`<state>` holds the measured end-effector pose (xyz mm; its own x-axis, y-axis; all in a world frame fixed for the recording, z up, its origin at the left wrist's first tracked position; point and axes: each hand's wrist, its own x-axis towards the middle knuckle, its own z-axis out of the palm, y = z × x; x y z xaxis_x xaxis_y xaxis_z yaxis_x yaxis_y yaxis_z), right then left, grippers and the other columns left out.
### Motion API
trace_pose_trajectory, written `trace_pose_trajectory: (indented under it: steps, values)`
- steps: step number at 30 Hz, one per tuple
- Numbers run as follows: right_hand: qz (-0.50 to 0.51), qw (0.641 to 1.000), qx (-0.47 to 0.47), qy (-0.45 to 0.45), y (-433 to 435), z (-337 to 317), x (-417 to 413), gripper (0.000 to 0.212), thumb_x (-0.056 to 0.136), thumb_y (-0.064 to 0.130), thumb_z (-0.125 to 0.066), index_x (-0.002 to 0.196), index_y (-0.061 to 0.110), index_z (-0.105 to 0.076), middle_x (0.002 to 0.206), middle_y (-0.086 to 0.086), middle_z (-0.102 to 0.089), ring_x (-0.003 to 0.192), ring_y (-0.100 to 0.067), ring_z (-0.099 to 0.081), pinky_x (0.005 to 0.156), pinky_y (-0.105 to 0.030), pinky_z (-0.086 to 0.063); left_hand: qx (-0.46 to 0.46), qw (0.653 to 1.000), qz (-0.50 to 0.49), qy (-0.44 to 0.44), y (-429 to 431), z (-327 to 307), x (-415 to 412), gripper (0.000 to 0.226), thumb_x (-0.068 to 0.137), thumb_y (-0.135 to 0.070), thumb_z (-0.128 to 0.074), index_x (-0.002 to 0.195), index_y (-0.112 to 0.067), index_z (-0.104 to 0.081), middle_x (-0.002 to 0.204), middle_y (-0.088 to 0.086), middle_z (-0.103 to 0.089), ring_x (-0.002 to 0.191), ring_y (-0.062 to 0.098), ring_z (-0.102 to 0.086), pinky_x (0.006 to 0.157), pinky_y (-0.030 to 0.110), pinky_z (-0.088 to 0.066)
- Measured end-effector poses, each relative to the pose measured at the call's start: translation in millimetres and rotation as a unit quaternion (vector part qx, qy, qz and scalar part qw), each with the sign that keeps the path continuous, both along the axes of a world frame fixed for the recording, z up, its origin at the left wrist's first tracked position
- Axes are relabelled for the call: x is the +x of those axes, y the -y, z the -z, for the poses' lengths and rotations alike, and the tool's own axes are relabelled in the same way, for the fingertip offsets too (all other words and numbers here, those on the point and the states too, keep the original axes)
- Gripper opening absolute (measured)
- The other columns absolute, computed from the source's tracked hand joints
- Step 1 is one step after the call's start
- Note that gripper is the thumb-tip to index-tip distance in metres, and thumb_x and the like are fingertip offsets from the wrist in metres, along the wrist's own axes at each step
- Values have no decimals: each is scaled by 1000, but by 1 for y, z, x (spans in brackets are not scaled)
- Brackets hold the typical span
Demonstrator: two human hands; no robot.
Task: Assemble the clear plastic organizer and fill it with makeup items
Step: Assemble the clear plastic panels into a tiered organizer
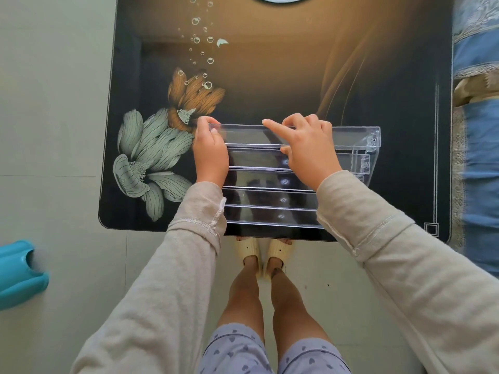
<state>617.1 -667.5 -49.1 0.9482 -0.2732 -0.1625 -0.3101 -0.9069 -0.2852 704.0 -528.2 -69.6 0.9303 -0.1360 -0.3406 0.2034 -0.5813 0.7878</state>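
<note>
At the far left a blue plastic thing (19, 271) lies on the pale floor (54, 103); only part of it shows. Next comes the dark table (270, 76); it has big painted flowers (151, 152) on its left side, some grey-green and one orange, with little bubbles above them.

The left hand (210, 155) is just past the flowers; it grips the left end of the top step of the clear organizer (270, 182); its fingers curl over the back edge and its thumb sits on the front. The clear organizer sits on the near part of the table, close to the front edge; it looks like see-through stairs, with the steps going up and away from the person. Below the table's front edge two pale slippers (248, 251) stand side by side on the floor.

The right hand (305, 149) holds the same top step nearer its middle; most of its fingers curl over the back edge, the thumb presses on the step below, and the pointing finger sticks out straight to the left. Past that hand the organizer ends in a clear side wall (371, 149). At the far right a blue patterned cloth (475, 130) lies just beside the table.
</note>
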Motion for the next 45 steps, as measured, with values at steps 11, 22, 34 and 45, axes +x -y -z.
trace_pose_trajectory:
  steps: [11, 22, 34, 45]
  values:
    - [313, 923, 109, 194, 21, -19, -85, 47, 86, 11, -55, 132, 10, -47, 130, -11, -52, 123, -26, -44, 108, -38, -29, 139, 945, 130, 264, 35, -26, -44, 42, 82, -22, -51, 120, -7, -54, 130, 13, -53, 122, 31, -46, 104, 49, -33]
    - [387, 895, 201, 94, 59, -7, -93, 24, 93, 13, -50, 110, 4, -65, 103, -14, -71, 86, -17, -63, 78, -20, -45, 199, 797, 493, 286, 145, -15, -88, 51, 91, -38, -44, 136, -15, -37, 142, 4, -43, 128, 24, -42, 103, 37, -33]
    - [364, 910, 176, 96, 64, -1, -92, 23, 93, 14, -52, 107, 6, -69, 99, -13, -73, 87, -22, -67, 75, -17, -44, 173, 812, 478, 287, 147, -7, -88, 42, 93, -29, -46, 132, -14, -45, 132, 5, -54, 118, 25, -50, 99, 34, -33]
    - [369, 906, 182, 97, 64, 1, -92, 26, 93, 15, -52, 112, 6, -66, 105, -13, -71, 93, -21, -67, 87, -25, -51, 188, 800, 487, 296, 150, 4, -90, 35, 93, -25, -46, 126, -14, -46, 126, 5, -55, 111, 26, -51, 94, 35, -32]
